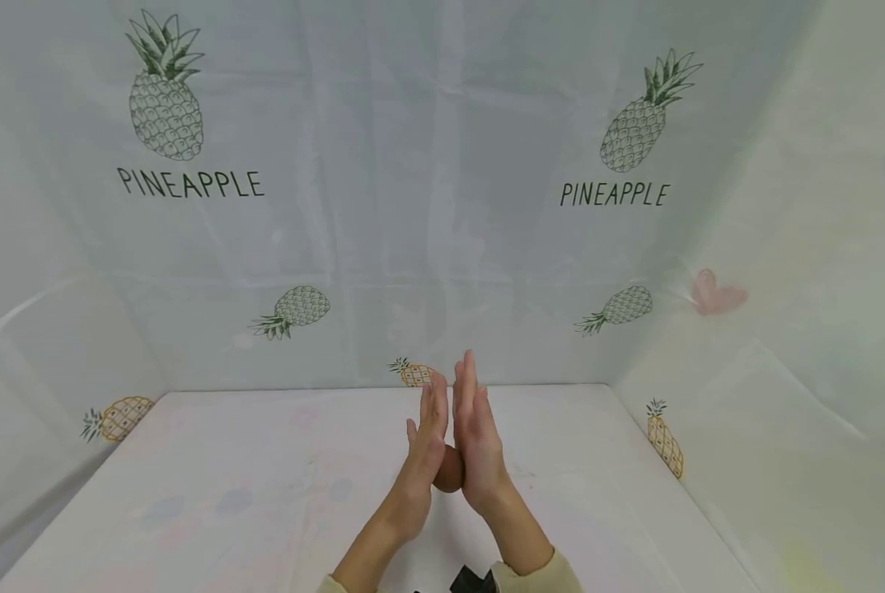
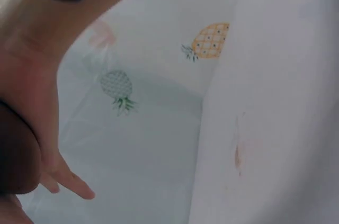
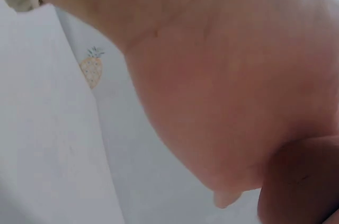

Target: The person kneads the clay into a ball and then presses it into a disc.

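A brown ball, smooth and clay-like (image 1: 449, 470), is pressed between my two palms above the white table. From one side my left hand (image 1: 422, 457) lies against it, its fingers straight and pointing up and away. My right hand (image 1: 479, 445) faces it from the other side, fingers also extended. Between the fingertips there is a narrow gap. In the left wrist view the ball (image 2: 18, 152) shows dark at the left edge, touching a palm. The right wrist view has part of the ball (image 3: 302, 181) at the lower right, with faint marks on its surface.
The white table (image 1: 227, 461) spreads out around the hands. A pale curtain with pineapple prints (image 1: 413, 206) hangs behind it and along both sides. Near the front edge a black object (image 1: 472, 579) shows by the right sleeve (image 1: 539, 576).
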Demonstrator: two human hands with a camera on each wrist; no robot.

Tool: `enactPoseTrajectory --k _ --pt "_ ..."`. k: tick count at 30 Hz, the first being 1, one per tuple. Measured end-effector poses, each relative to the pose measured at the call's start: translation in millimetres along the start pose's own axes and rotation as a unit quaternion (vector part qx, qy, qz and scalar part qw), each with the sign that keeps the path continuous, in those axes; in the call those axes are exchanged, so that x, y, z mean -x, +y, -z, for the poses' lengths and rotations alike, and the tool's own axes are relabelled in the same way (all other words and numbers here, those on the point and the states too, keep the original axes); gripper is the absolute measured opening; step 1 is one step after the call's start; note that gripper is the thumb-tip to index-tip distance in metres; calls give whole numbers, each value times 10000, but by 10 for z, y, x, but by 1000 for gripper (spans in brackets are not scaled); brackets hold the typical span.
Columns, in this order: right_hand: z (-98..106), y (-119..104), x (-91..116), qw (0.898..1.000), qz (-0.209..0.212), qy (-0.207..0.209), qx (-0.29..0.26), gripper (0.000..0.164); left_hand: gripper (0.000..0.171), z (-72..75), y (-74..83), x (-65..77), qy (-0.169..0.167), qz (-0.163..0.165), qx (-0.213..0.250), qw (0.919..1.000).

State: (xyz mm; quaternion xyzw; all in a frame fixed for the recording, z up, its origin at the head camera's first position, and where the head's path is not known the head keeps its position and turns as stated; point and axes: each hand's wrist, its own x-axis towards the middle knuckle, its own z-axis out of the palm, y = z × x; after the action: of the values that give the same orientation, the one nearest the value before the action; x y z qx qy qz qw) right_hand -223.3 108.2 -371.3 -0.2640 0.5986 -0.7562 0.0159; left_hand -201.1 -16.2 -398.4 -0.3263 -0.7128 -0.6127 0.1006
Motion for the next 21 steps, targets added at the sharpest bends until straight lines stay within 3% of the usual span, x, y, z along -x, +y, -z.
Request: enactPoseTrajectory --k 6,14,21 --pt "-38 104 -28 9998 -129 -94 -68 64 58 33 81 25 115 91 439 9989" --pt "-241 217 20 9985 -300 -453 -12 62 59 176 74 10 869 188 504 9948" --pt "-343 82 101 9982 -342 -467 -153 61 62 255 -17 -32 1277 221 460 9905"
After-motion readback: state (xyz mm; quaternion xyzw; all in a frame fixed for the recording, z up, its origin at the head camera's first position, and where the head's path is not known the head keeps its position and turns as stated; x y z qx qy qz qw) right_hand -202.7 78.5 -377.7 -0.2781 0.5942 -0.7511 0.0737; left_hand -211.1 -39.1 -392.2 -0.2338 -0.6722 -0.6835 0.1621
